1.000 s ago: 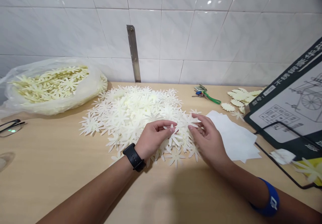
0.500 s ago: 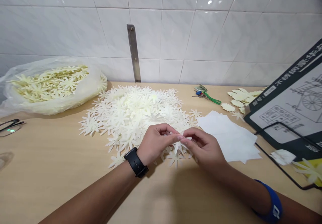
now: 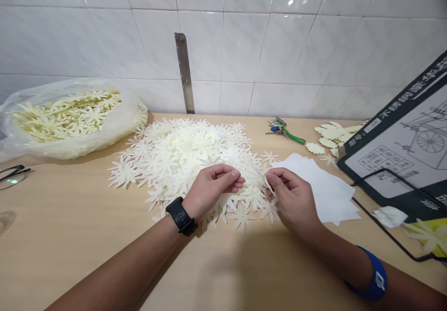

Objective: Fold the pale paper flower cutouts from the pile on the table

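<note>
A wide heap of pale cream flower cut-outs (image 3: 181,155) lies on the wooden table (image 3: 70,218). My left hand (image 3: 209,190), with a black watch on the wrist, hovers at the heap's near edge with its fingers curled; what they pinch is too small to make out. My right hand (image 3: 291,197) is a little to the right, its fingers pinched on a thin white piece at the heap's edge. A stack of white paper sheets (image 3: 324,190) lies just right of my right hand.
A clear plastic bag (image 3: 70,118) of yellowish flower cut-outs sits at the back left. Glasses (image 3: 12,173) lie at the left edge. Keys with a green strap (image 3: 284,131), leaf cut-outs (image 3: 331,136) and a dark printed box (image 3: 401,143) are at the right.
My two hands came together over the heap's near edge half a second ago and have since drawn apart, the right hand moving right with a thin white piece in its fingers.
</note>
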